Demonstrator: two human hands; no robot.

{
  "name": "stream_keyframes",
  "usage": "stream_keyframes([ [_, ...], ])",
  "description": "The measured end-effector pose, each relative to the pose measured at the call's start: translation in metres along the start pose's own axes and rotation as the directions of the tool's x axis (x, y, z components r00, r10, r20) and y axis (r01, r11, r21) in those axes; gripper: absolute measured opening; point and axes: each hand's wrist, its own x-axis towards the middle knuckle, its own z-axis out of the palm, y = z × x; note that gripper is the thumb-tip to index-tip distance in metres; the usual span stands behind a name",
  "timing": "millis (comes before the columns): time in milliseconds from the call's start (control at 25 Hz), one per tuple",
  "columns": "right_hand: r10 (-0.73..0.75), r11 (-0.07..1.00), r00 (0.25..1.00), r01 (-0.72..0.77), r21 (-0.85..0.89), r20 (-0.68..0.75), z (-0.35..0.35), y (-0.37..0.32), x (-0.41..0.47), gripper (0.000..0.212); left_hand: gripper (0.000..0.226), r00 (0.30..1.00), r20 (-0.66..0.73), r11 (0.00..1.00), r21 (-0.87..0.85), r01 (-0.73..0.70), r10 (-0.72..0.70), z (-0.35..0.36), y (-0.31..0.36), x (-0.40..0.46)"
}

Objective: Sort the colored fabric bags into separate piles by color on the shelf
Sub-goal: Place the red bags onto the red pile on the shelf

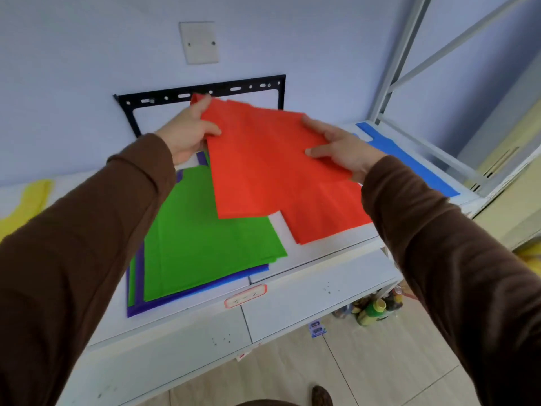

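Both hands, left hand (187, 133) and right hand (342, 148), pinch a red bag (263, 159) above the red pile (325, 218); yellow pile (26, 200) and blue pile (409, 159) lie apart, the mixed green-purple stack (202, 230) remains unsorted

The red bag (263, 159) and green bag (205, 230) are looking like matt, creased cloth, the shelf (307, 291) is showing smooth white painted metal, speckled with dark marks.

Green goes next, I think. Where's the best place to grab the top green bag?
Probably its near right corner, reached from the front. The green bag lies flat on the purple ones, and that corner overhangs them, so fingers can slip under.
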Motion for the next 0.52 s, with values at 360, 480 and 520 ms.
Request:
stream_keyframes([
  [360,0.052,0.996,0.999,-0.051,0.076,-0.011,-0.160,0.081,0.008,0.069,0.084,0.998,-0.063,1.000,-0.006,0.026,-0.026,0.122,-0.037,0.092],
  [480,0.189,0.981,0.978,-0.185,-0.057,0.086,-0.161,0.138,0.018,0.072,0.084,0.969,-0.138,0.972,0.093,0.217,-0.203,0.149,-0.101,0.098],
  [520,0.208,0.970,0.973,-0.193,-0.147,0.095,-0.160,0.152,0.021,0.072,0.083,0.954,-0.172,0.949,0.157,0.272,-0.245,0.154,-0.117,0.100],
])
